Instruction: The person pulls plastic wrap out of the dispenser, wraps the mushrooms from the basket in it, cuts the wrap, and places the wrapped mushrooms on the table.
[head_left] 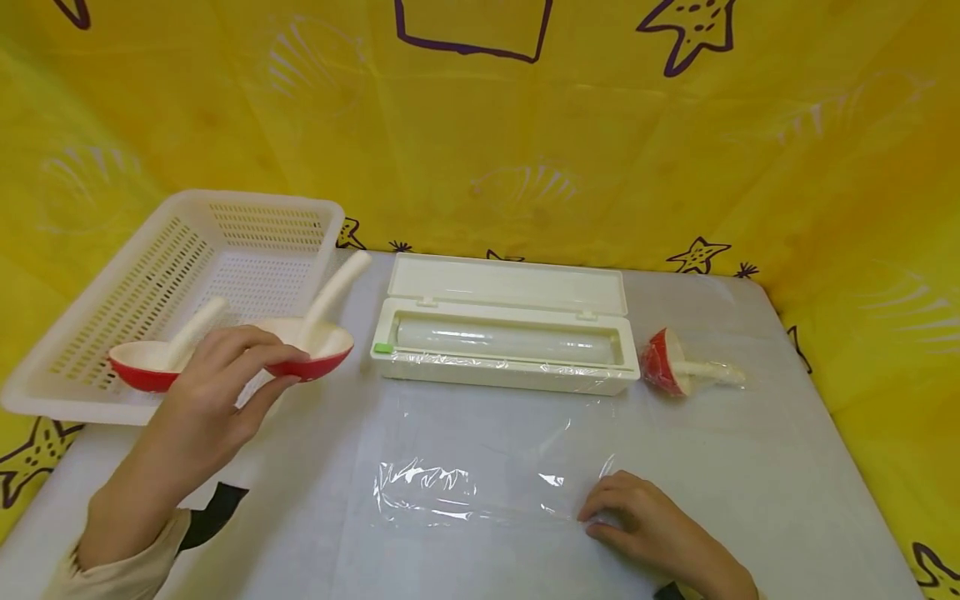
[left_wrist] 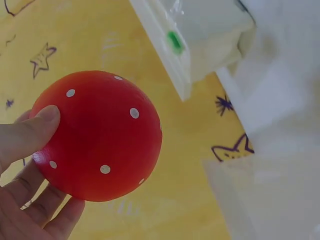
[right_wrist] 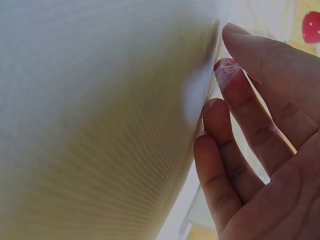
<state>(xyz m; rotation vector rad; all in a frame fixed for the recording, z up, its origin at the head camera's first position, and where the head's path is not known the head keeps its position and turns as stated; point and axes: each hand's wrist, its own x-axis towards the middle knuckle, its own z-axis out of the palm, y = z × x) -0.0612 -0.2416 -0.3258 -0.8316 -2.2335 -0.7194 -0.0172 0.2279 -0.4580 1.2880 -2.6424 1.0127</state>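
My left hand (head_left: 213,392) grips a ladle (head_left: 322,340) by its bowl, which is red outside and cream inside, with a thick white handle pointing up. White dots cover the underside of the ladle's bowl (left_wrist: 102,135) in the left wrist view, with the thumb on one side and fingers below. At the front, my right hand (head_left: 652,521) holds the corner of a sheet of clear plastic wrap (head_left: 510,467) drawn out of a box. A bit of wrap clings over a fingertip (right_wrist: 232,82) in the right wrist view.
The lidded cream box (head_left: 502,377) stands with its lid up and a roll of wrap inside. Left is a white plastic basket (head_left: 60,358), with a second red ladle (head_left: 146,379) at its near side. A wrapped red ladle (head_left: 666,362) lies right of the box.
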